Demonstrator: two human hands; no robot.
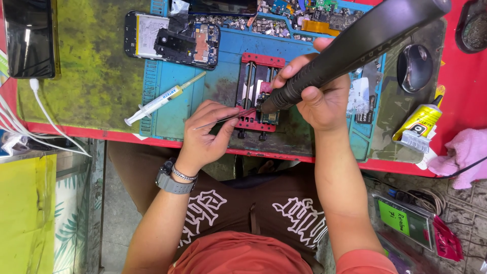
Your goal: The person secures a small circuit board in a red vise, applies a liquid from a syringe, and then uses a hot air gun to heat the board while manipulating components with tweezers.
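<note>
My left hand (205, 133) pinches thin metal tweezers (223, 120) whose tips point right toward a small circuit board (269, 116). The board is clamped in a red holder (261, 91) on a blue work mat (228, 61). My right hand (317, 94) grips a thick black hot-air handpiece (355, 48), its nozzle angled down onto the board. A grey watch and a bracelet sit on my left wrist.
An opened phone (172, 40) lies at the mat's upper left, with a syringe (162, 99) below it. A dark phone (29, 38) with a white cable sits far left. At the right are a computer mouse (415, 66), a yellow glue tube (421, 122) and a pink cloth (464, 152).
</note>
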